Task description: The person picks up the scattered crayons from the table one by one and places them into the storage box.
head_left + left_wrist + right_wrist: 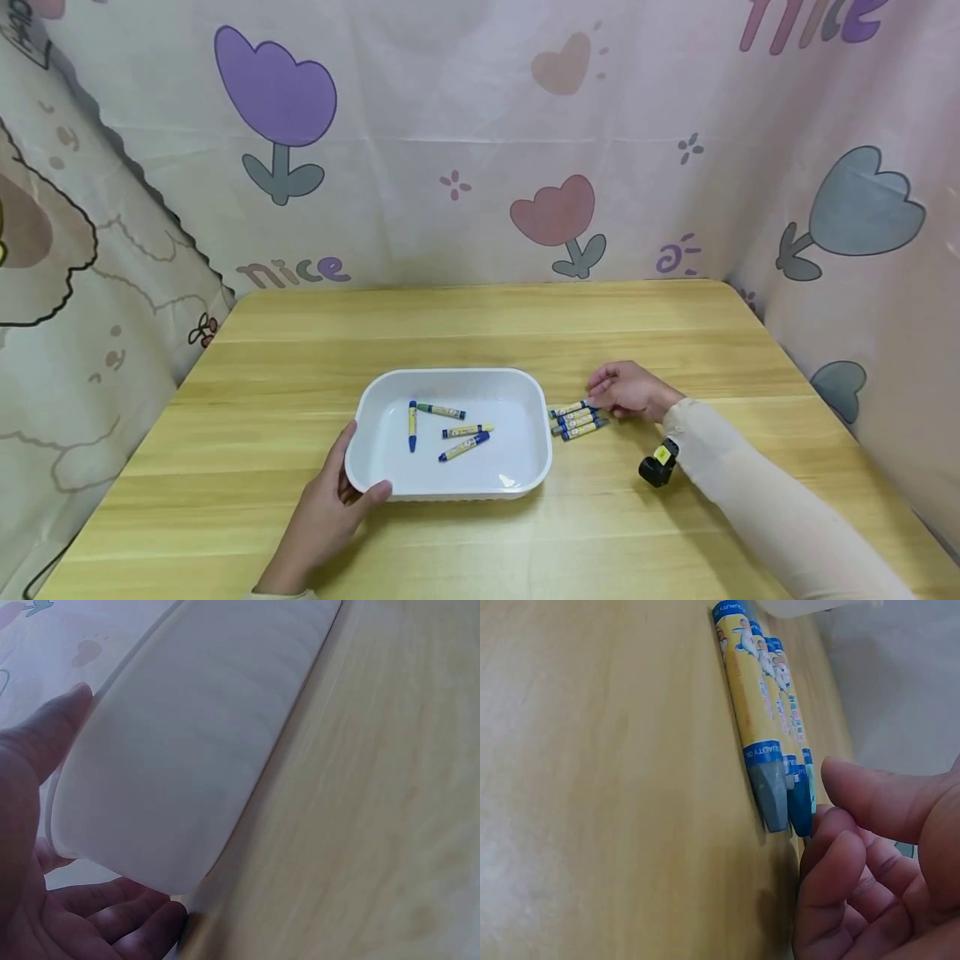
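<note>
Head view shows a white tray [513, 446] on a wood-grained surface [637, 321], with the left hand [324, 515] at its near left corner. The left grip is clamped on the tray: the thumb lies over the rim, and the left wrist view shows other fingers curled around the corner, lower down the outer side.

Inside the tray lie four crayons with yellow wrappers. A blue-tipped crayon [412, 427] points toward the near side; a green-tipped crayon [446, 412] has its tip close to that one's far end. Nearer the middle, a yellow-tipped crayon [463, 432] lies just beyond a slanted blue crayon [463, 447].

Just right of the tray, more crayons [581, 422] lie side by side in a slanted row on the surface. The right hand [628, 390] is at the right end of this row, its fingers bent and the thumb close to the crayon ends; whether the right grip is clamped on one cannot be told. A gray-tipped crayon [754, 705] lies nearest the right wrist camera.

A black device [658, 465] sits at the cuff of the pale right sleeve [757, 500]. Fabric [405, 100] printed with flowers hangs behind the surface.
</note>
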### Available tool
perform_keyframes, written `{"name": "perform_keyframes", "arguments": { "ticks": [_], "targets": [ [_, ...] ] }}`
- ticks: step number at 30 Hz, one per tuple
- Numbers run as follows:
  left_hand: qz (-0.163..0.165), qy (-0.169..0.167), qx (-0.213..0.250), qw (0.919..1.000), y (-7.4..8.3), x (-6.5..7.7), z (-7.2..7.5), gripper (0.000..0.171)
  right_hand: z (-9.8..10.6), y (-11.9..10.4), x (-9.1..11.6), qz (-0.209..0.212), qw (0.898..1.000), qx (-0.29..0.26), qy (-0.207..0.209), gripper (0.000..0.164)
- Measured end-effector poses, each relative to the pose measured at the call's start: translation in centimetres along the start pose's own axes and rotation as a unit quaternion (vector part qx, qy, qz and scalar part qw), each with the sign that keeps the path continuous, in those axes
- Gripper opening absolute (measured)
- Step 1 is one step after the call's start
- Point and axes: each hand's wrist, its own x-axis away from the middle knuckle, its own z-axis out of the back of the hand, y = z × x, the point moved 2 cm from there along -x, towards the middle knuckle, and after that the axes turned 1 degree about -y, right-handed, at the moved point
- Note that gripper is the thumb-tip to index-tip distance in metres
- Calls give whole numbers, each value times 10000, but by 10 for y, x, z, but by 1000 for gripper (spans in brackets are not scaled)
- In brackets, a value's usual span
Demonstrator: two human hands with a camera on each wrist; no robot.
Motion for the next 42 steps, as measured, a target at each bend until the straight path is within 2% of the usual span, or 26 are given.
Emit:
{"name": "perform_keyframes", "arguments": {
  "ticks": [9,22,28,36,42],
  "targets": [
    [77,-18,55,10000,-1,0,-1,95,-2,0,-1,176,9972,692,210,23],
    [93,-33,144,9998,-1,1,-2,94,-7,-2,2,301,9893,1408,244,8],
    [90,-53,167,9998,-1,1,-2,95,-6,-3,2,308,9897,1396,69,14],
    [65,-3,126,9999,-1,2,-1,94,-4,-4,3,312,9968,725,-132,18],
    [-28,32,88,10000,-1,3,-1,94,-3,-3,4,373,9977,529,-218,15]
  ]
}}
